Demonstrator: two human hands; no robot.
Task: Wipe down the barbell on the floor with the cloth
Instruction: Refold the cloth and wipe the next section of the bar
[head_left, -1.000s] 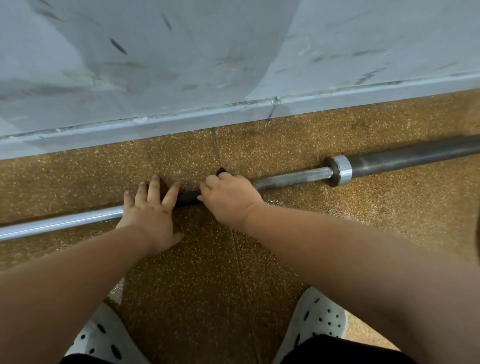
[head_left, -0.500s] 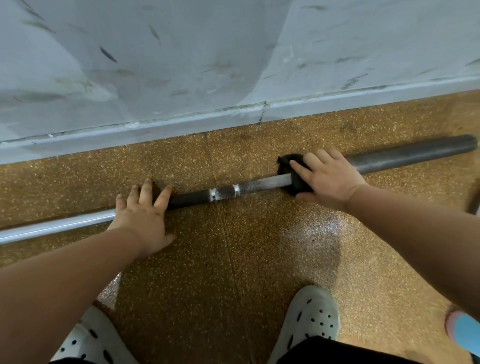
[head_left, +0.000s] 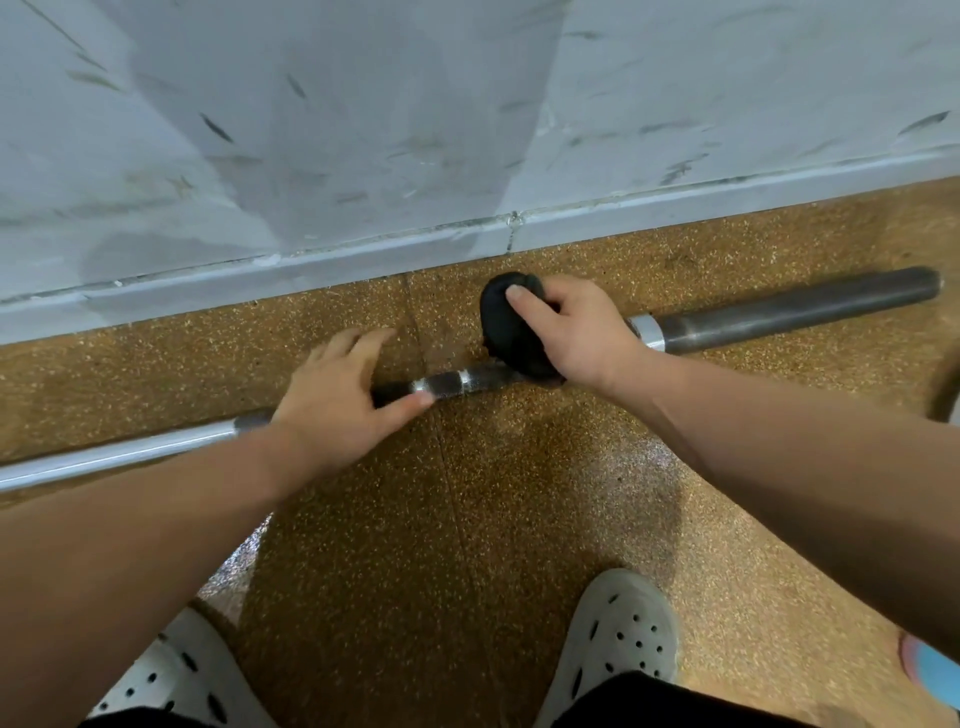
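Where the speckled brown floor (head_left: 519, 519) meets the scuffed grey wall (head_left: 311, 130), the barbell (head_left: 130, 452) lies flat, running from the left edge up toward the right and roughly along the pale skirting (head_left: 675, 208). The marks to be seen on it are two bright smooth rings (head_left: 418, 387) breaking the dark knurled stretch of the shaft, and a shiny collar (head_left: 647, 332) where the thicker dark sleeve (head_left: 779, 312) begins.

The right hand (head_left: 576, 332) reaches in from the lower right with the wrist bent down. Its fingers are curled round a bunched black cloth (head_left: 506, 332), with one fingertip pressed on top of the wad. The cloth sits on the shaft just to the left of the collar and hides that part of the bar.

The left hand (head_left: 337, 400) comes in from the lower left, palm down over the shaft, fingers spread and straight, thumb pointing along the bar toward the rings. It is blurred, so whether the palm rests on the metal or floats just above it cannot be told; it holds nothing.

Nearest the camera, two white perforated clogs (head_left: 618, 639) stand on the floor, one under each forearm, with a wet sheen on the floor near them. A blue and pink object (head_left: 935, 670) is cut off at the right edge.
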